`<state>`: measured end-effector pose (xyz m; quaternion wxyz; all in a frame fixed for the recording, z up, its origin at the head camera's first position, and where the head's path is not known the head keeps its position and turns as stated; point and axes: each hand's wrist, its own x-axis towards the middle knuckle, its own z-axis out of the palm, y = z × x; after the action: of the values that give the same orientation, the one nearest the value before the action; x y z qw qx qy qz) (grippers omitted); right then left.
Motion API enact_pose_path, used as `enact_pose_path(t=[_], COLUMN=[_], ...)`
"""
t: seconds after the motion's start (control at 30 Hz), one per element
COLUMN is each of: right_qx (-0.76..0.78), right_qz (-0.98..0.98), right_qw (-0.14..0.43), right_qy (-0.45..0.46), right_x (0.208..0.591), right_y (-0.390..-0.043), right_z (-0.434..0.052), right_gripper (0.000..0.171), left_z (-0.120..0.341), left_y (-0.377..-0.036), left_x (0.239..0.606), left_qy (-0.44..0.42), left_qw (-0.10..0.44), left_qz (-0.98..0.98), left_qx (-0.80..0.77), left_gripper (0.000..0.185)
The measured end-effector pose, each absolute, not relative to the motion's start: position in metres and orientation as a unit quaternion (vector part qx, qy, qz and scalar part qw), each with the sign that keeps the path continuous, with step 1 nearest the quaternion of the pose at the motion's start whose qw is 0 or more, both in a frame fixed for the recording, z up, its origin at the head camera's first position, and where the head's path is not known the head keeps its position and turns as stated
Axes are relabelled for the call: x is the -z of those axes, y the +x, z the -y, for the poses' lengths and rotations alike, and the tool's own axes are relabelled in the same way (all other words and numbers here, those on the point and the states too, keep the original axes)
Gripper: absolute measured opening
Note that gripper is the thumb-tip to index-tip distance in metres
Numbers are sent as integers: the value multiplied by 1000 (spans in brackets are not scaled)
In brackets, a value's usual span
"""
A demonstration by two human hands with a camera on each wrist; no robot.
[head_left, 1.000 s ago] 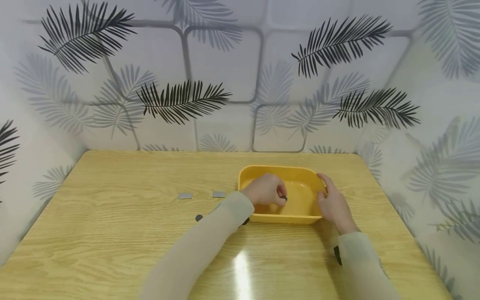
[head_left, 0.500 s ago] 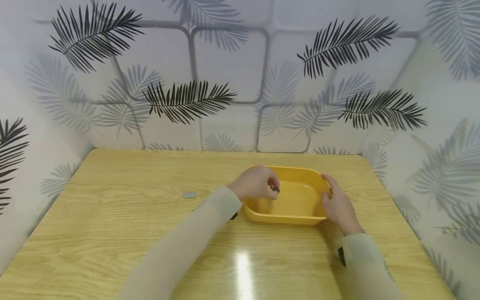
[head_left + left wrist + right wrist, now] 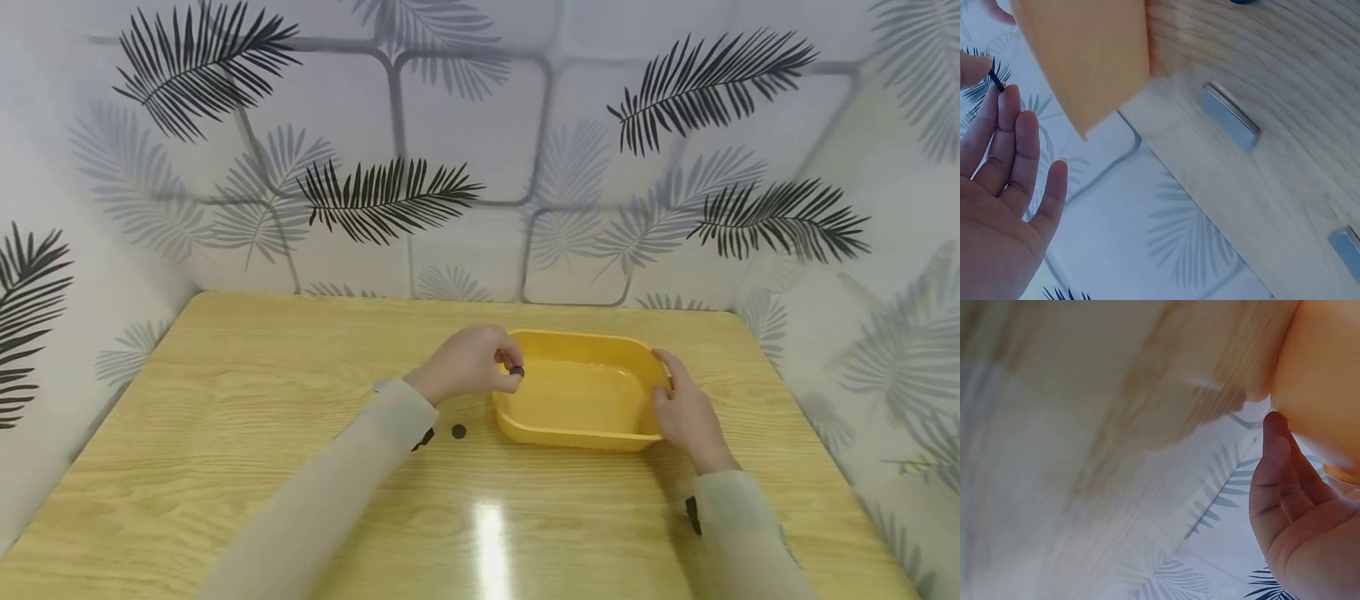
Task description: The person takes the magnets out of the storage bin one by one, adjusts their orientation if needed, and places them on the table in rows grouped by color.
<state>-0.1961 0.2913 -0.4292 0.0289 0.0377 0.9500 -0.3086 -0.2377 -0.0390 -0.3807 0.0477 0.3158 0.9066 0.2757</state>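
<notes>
A yellow plastic tub (image 3: 630, 354) stands on the wooden table (image 3: 225, 433), right of the middle. My left hand (image 3: 513, 370) hovers over the tub's left rim and pinches a small black disc (image 3: 516, 371) between thumb and forefinger. The left wrist view shows the same disc (image 3: 996, 79) edge-on at my fingertips, beside the tub's wall (image 3: 1085, 56). My right hand (image 3: 665, 390) holds the tub's right rim, thumb on top and fingers against the outer wall (image 3: 1322, 375). A second black disc (image 3: 458, 431) lies on the table, left of the tub.
Two small grey metal plates (image 3: 1230, 117) (image 3: 1347, 245) lie on the table left of the tub; in the head view my left hand and sleeve mostly hide them. Leaf-patterned walls close in the table's back and sides.
My left hand has risen out of the tub and moved left to its left rim, still pinching the black disc. The right hand has kept its hold on the rim.
</notes>
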Motion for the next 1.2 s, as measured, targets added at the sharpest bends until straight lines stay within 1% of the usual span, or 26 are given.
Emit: enact_pose_path(t=[0.2,0.37,0.5,0.63,0.97,1.2], right_qx=[312,317,310,305,309,306], right_qz=[-949,-947,-950,-951,-950,-951], right_qw=[27,32,32,31,32,29], right_qy=[33,30,29,26,14,11], right_x=[429,429,430,429,430,430], right_y=[-196,-196,-196,-196,-198,-199], right_z=[-291,-291,-293,-292,-292,-294], right_gripper=[60,60,59,59,58,58], left_z=[61,81,99,117,164,184], left_y=[-230,-224,-222,-218,-200,-192], left_x=[377,371,370,370,392,408], left_qy=[294,283,277,258,220,212], left_qw=[41,17,3,7,19,25], left_qz=[-909,-918,-919,-924,-934,-939], left_qx=[-293,-277,-279,-283,-281,-269], left_gripper=[8,13,9,7,8,9])
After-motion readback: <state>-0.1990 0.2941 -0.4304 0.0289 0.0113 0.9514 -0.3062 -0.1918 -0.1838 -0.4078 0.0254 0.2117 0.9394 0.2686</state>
